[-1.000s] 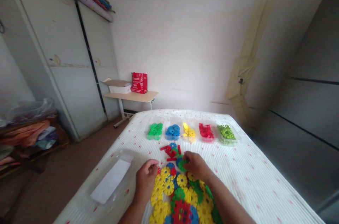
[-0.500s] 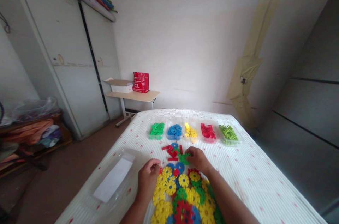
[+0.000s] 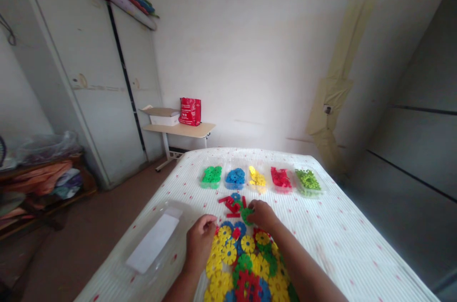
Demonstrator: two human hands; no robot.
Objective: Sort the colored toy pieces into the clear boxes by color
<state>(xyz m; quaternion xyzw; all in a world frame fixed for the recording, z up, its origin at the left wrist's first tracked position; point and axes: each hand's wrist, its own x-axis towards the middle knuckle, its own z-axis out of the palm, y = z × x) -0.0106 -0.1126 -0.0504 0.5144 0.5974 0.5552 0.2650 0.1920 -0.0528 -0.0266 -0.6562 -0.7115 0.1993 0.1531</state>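
Observation:
A heap of yellow, green, blue and red plastic gear-shaped discs [image 3: 246,264] lies on the white cloth in front of me. My left hand [image 3: 200,242] rests curled at the heap's left edge, fingertips pinched by a yellow disc. My right hand [image 3: 262,215] is closed over a green disc [image 3: 246,214] at the heap's far end, beside several loose red and blue pieces [image 3: 231,203]. Beyond stand five clear trays in a row: green [image 3: 211,176], blue [image 3: 234,177], yellow [image 3: 256,178], red [image 3: 280,178] and light green [image 3: 308,180].
A clear plastic lid with a white sheet [image 3: 154,241] lies left of my left hand. The table [image 3: 350,240] has a white dotted cloth. A side table with a red bag [image 3: 190,112] stands by the far wall; a wardrobe [image 3: 89,78] is to the left.
My right hand has moved a little forward along the heap's far end, staying on the green disc. My left hand has hardly shifted.

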